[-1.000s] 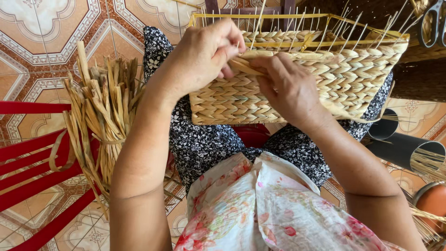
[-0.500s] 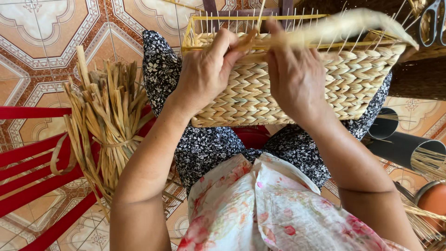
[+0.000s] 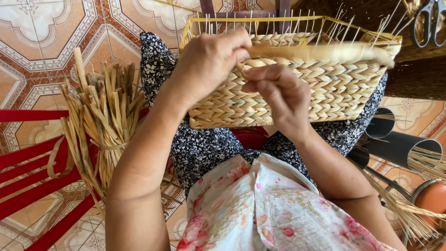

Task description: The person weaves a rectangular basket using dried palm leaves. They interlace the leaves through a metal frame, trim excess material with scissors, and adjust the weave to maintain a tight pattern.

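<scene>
1. head view, looking down on a lap draped in dark floral cloth (image 3: 204, 148), with a pale flowered garment (image 3: 269, 209) nearest the camera.
2. woven basket (image 3: 297, 88): rectangular, straw-coloured, resting on the lap and tilted toward the camera; braided side wall facing up, thin upright stakes (image 3: 325, 28) projecting above a yellow wire rim (image 3: 195, 25).
3. left hand (image 3: 209, 65): closed, fingers curled at the basket's upper edge, pinching the near end of a flat reed strand (image 3: 325, 50).
4. reed strand: stretched rightward along the top row of weaving, reaching toward the basket's right corner.
5. right hand (image 3: 278, 93): laid against the basket wall just below the strand, fingers bent, fingertips touching the weave beside the left hand; a firm grip on the strand cannot be told.
6. bundle of dried reeds (image 3: 102, 116): standing left of the lap, tied near the middle, beside a red slatted frame (image 3: 32, 172).
7. patterned floor tiles (image 3: 55, 42) beneath.
8. scissors (image 3: 429, 23): upper right corner, well apart from both hands.
9. dark tubes (image 3: 399, 144) and loose thin straws (image 3: 409, 209): lower right, near the right forearm.
</scene>
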